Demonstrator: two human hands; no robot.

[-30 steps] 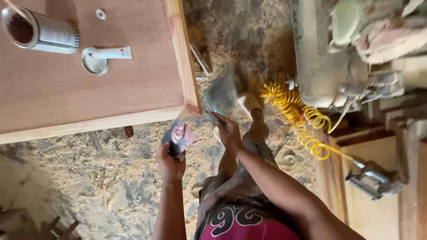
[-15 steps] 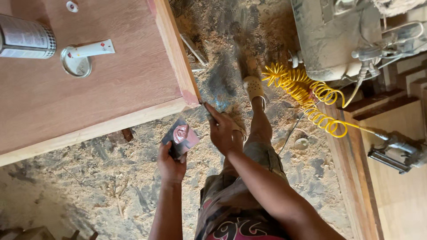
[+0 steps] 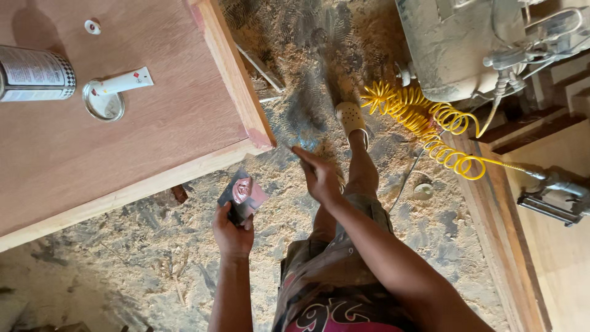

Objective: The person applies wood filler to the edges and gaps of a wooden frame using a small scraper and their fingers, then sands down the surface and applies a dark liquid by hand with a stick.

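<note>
Head view, looking straight down. Left hand (image 3: 232,230) gripping a small dark card (image 3: 241,197) smeared with a dab of reddish filler, fingers wrapping its lower edge, holding it just below the table's (image 3: 153,129) front edge and just off the corner (image 3: 261,136), not touching the wood. Right hand (image 3: 319,175) hanging open and holding nothing, fingers stretching toward that same corner, a small gap showing between fingertips and wood. Corner itself showing a reddish patch along its edge trim.

Lying on the table, well back from the edge: a tin can (image 3: 34,74) on its side at the far left, a round lid (image 3: 103,104) beside it, a white tube (image 3: 126,81) resting across the lid's rim, and a small white cap (image 3: 92,26) further up.

Standing on a floor (image 3: 110,270) thick with sawdust, one sandalled foot (image 3: 351,118) stepping forward into the open strip between the table and the tank (image 3: 452,46) at upper right. Yellow coiled hose (image 3: 424,123) trailing across that strip to a nail gun (image 3: 553,197) lying on boards at the right edge. Open floor spreading below the table's edge to the left.
</note>
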